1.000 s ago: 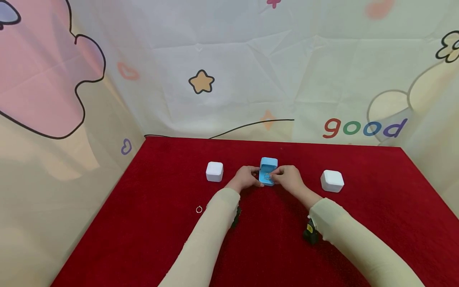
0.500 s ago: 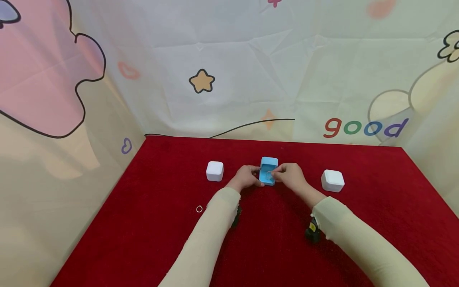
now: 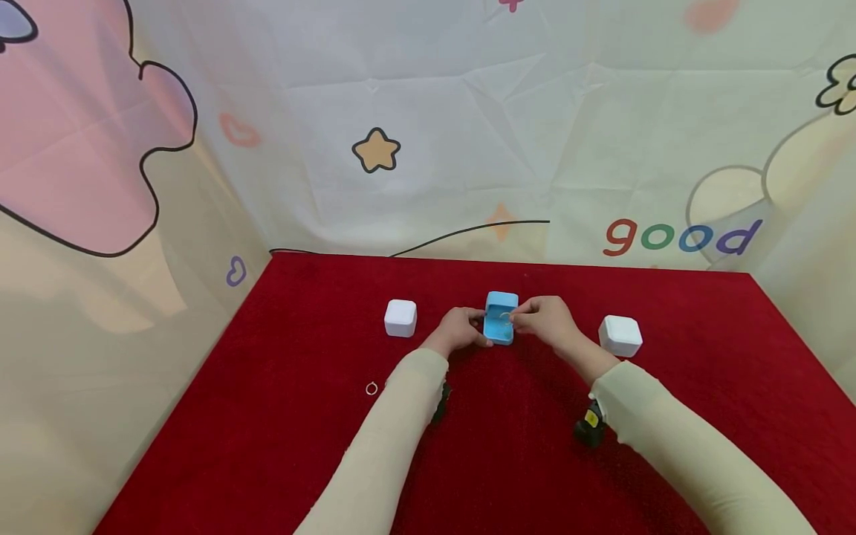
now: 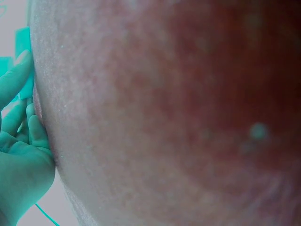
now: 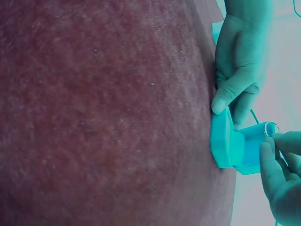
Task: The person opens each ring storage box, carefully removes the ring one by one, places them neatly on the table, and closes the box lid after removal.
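Observation:
A small light-blue ring box (image 3: 501, 299) stands with its lid raised near the back middle of the red cloth. My left hand (image 3: 458, 329) grips its left side, the thumb at the front lower edge; the right wrist view shows that thumb on the ring box (image 5: 221, 141). Between the thumb and fingertips of my right hand (image 3: 550, 321) a thin ring (image 5: 267, 128) is pinched. That ring is held up over the box, apart from its base. In the left wrist view, part of my left hand (image 4: 23, 160) shows beside the box, and cloth fills most of the frame.
A second ring (image 3: 371, 388) lies on the red cloth (image 3: 281, 446), left of my left forearm. One white box (image 3: 400, 319) sits left of my hands, another white box (image 3: 620, 336) to the right. A printed curtain (image 3: 428, 148) hangs behind the table.
My right hand has lifted slightly up and away from the blue ring box's base, bringing the pinched ring up with it. The left hand has stayed on the box.

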`<act>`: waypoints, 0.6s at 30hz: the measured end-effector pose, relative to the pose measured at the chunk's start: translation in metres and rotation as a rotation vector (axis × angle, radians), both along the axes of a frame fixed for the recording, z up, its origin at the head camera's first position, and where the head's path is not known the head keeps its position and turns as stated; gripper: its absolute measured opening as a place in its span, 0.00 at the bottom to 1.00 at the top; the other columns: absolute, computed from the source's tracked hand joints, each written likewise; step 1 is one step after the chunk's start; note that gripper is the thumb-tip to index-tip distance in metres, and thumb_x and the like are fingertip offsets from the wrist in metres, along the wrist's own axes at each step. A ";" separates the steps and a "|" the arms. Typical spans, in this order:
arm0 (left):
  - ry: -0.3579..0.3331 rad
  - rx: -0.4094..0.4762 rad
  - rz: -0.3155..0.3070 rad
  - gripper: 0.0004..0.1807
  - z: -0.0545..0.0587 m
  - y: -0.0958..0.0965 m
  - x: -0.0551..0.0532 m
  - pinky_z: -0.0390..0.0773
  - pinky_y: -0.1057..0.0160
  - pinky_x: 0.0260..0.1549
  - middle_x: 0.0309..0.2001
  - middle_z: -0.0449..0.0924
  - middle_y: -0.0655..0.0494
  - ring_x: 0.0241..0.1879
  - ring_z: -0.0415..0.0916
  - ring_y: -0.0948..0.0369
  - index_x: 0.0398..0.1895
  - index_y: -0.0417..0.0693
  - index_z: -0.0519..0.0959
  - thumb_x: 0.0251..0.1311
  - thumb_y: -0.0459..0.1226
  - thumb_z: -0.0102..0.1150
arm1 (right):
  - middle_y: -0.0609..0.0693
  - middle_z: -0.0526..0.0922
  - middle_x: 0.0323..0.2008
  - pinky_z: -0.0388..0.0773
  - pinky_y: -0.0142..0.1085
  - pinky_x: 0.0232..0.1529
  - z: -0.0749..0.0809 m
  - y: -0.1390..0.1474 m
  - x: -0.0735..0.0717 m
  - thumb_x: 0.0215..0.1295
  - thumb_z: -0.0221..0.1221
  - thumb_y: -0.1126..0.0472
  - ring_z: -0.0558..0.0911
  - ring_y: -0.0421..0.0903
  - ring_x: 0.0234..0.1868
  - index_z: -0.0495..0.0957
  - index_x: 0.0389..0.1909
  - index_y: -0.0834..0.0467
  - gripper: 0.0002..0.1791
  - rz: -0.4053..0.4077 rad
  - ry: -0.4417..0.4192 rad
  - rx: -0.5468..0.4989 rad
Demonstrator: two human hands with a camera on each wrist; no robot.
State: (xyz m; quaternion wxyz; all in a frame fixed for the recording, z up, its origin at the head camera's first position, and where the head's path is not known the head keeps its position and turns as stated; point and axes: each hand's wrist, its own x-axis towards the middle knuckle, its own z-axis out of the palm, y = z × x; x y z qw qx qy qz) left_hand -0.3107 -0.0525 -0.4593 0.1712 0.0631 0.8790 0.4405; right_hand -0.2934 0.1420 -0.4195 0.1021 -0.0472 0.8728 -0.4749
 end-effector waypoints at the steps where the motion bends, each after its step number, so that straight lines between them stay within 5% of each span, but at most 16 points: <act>1: -0.002 0.001 0.002 0.34 0.000 0.000 0.000 0.78 0.54 0.64 0.65 0.78 0.43 0.64 0.74 0.49 0.71 0.43 0.74 0.60 0.34 0.71 | 0.64 0.88 0.45 0.87 0.42 0.53 0.001 0.000 0.000 0.72 0.61 0.62 0.89 0.47 0.40 0.84 0.48 0.71 0.15 -0.001 -0.006 0.002; 7: -0.005 0.009 0.009 0.34 0.002 0.001 0.000 0.78 0.53 0.65 0.65 0.78 0.43 0.64 0.73 0.49 0.71 0.43 0.74 0.60 0.34 0.71 | 0.63 0.89 0.44 0.87 0.39 0.52 0.009 0.000 0.002 0.71 0.62 0.61 0.90 0.51 0.42 0.84 0.49 0.71 0.16 0.004 -0.007 0.016; 18: 0.007 -0.006 -0.001 0.33 -0.001 0.001 -0.001 0.78 0.54 0.64 0.65 0.78 0.43 0.64 0.74 0.50 0.70 0.43 0.74 0.60 0.34 0.71 | 0.64 0.88 0.44 0.87 0.35 0.49 0.026 0.003 0.010 0.72 0.61 0.61 0.86 0.37 0.34 0.82 0.50 0.72 0.16 0.019 -0.008 -0.019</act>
